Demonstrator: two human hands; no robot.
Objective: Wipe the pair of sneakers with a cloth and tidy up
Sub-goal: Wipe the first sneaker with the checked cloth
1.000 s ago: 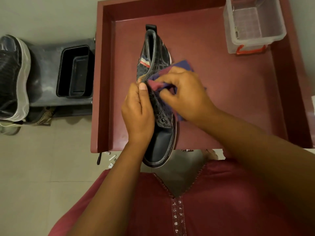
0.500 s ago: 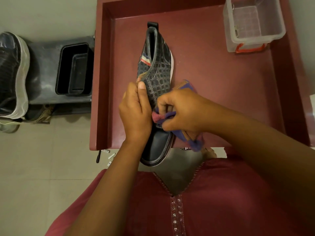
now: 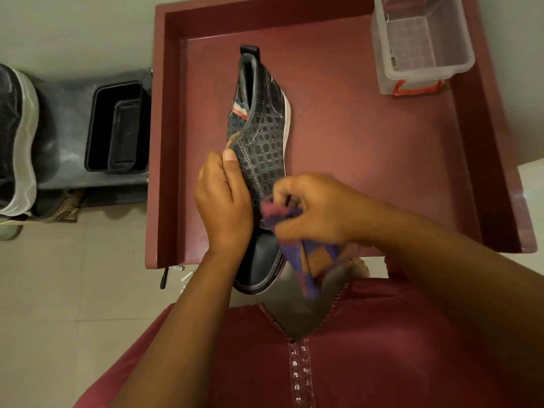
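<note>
Shoe (image 3: 262,148): dark, embossed-square upper, white sole edge, lying along the red tray (image 3: 368,142), heel tab pointing away from the person, toe hanging over the near tray rim. Only one of the pair is on the tray.
L hand (image 3: 223,207): gripping the shoe at mid-body, thumb lying up along the upper's edge, fingers wrapping round the far side, steadying it.
R hand (image 3: 318,213): fingers curling tight, pinching the cloth (image 3: 297,257) in a bunch against the lace area; loose end is dangling past the near rim.
Cloth: purple w/ red and orange patches, blurring, so prob. mid-stroke.
Change: 1 s ago the cloth was sitting up near the ankle, beside the stripe mark; now it is working down by the eyelets, next to the toe cap. R hand is travelling heel-to-toe. L hand is keeping much the same hold.
Meaning: side panel prob. covered on this pass; toe cap looks next. Can't tell if far side or sole has been wiped.
Progress (est.): first shoe partway; 2nd shoe and tidy-up not yet done.
Other shoe (image 3: 14,142): dark shoe w/ pale sole at far left, off the tray, well apart; likely the mate, not certain.
Bin (image 3: 117,128): black, sitting left of tray.
Box (image 3: 421,45): clear plastic, red clip, far right tray corner; contents unclear.
Floor bits (image 3: 179,272): small white pieces below the tray's near left corner.
</note>
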